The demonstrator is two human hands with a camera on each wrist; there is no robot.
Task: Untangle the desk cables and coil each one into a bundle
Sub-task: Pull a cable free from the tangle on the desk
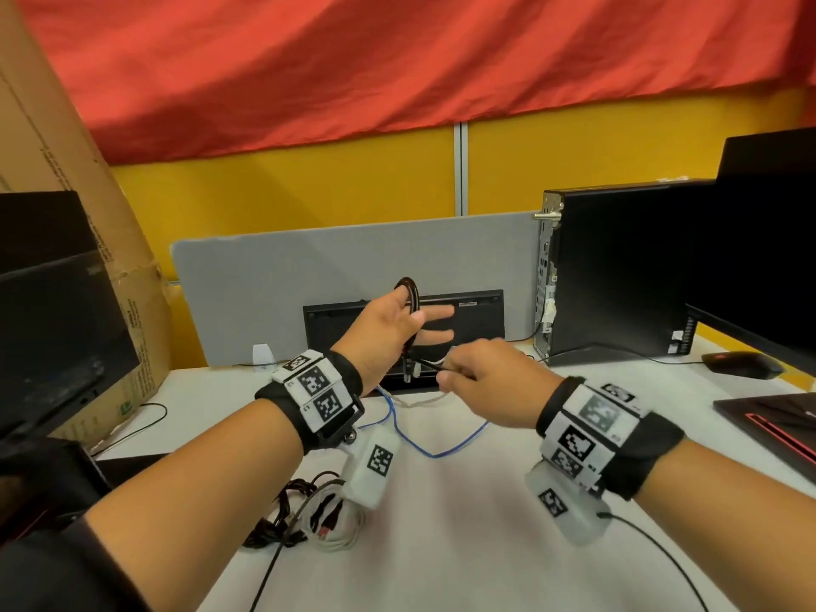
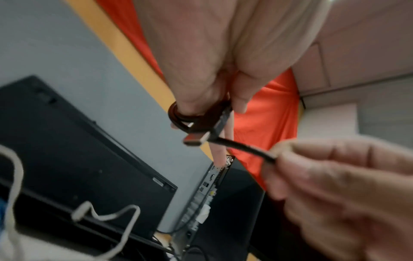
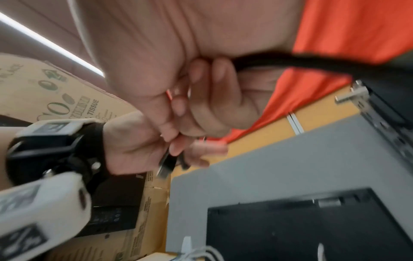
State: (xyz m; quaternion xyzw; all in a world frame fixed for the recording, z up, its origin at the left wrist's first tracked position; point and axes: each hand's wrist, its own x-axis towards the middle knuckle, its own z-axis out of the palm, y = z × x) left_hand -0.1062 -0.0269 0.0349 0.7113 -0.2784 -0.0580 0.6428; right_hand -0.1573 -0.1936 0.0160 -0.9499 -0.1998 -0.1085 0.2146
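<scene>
My left hand [image 1: 408,311] is raised over the desk, with a black cable [image 1: 413,298] wound in a small coil round its thumb and index finger; the other fingers point right. The left wrist view shows the coil [image 2: 178,120] and a silver USB plug [image 2: 196,139] hanging under it. My right hand [image 1: 446,368] pinches the loose stretch of the same black cable [image 2: 243,148] just right of the plug. A blue cable [image 1: 437,452] and a white cable [image 1: 419,399] lie loose on the desk below my hands.
A black bundle [image 1: 282,514] and a white bundle [image 1: 340,523] lie at the front left. A keyboard [image 1: 468,320] leans on the grey divider [image 1: 265,293]. Computer tower [image 1: 618,267], mouse [image 1: 742,362] and laptop [image 1: 772,421] stand right; monitor [image 1: 53,302] and cardboard box [image 1: 66,170] left.
</scene>
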